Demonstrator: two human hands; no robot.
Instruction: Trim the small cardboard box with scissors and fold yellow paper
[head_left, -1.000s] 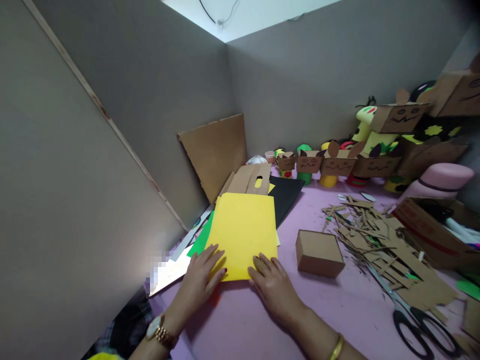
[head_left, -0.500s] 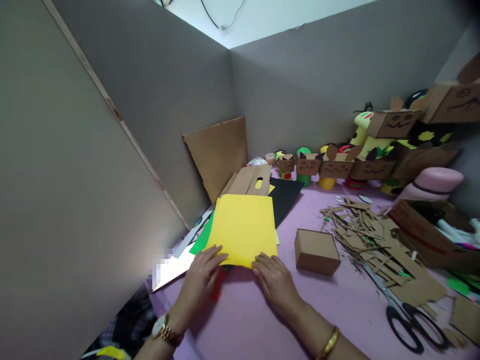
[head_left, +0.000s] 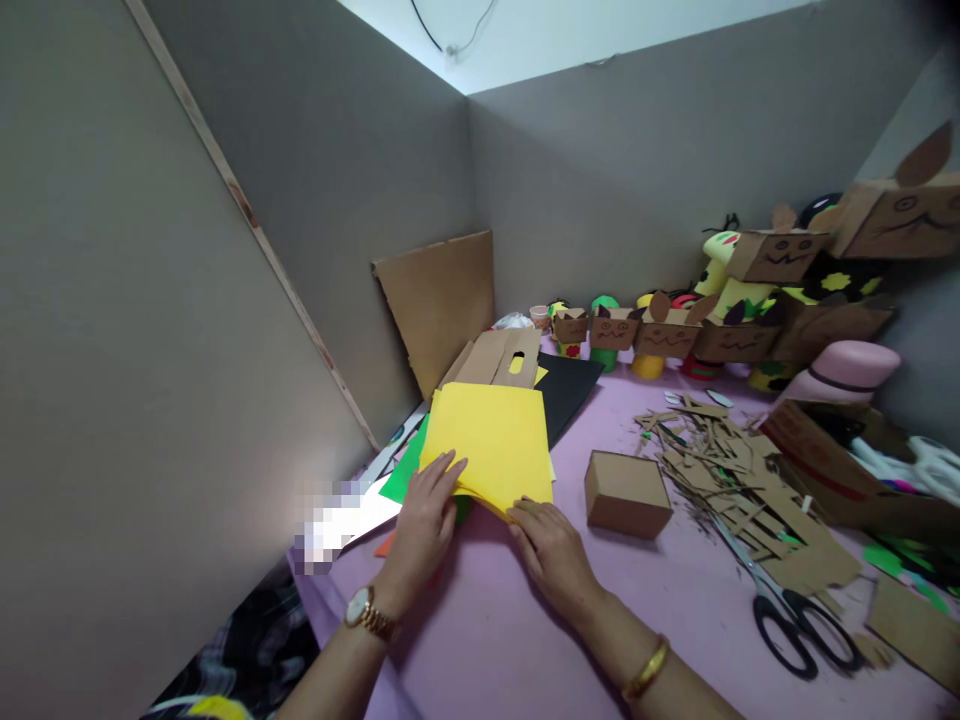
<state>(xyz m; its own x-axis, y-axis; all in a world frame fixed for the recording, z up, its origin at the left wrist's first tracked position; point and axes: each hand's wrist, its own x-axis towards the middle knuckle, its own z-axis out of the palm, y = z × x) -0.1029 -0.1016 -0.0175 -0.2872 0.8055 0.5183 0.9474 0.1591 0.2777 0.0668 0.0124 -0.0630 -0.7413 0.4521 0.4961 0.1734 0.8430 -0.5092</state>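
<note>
A yellow paper sheet (head_left: pixel 491 430) lies in front of me over other sheets, its near edge slightly bent up. My left hand (head_left: pixel 429 510) has its fingers over the sheet's near left corner, with the thumb below the edge. At the near right corner, my right hand (head_left: pixel 551 550) pinches the edge with bent fingers. Green paper (head_left: pixel 406 470) sticks out on the left from under the yellow sheet. Black paper (head_left: pixel 568 393) and a cardboard piece with a cut-out slot (head_left: pixel 491 357) lie behind it.
Right of the sheet stands a small cardboard box (head_left: pixel 627 495). Farther right are cardboard scraps (head_left: pixel 739 475), scissors (head_left: pixel 795 615) and an open carton (head_left: pixel 817 475). Cardboard animal heads (head_left: pixel 671 335) line the back. A cardboard panel (head_left: pixel 442 300) leans on the left wall.
My left hand has slid inward and up over the sheet's corner. The sheet's near edge now bends up more between my hands. The view has shifted slightly.
</note>
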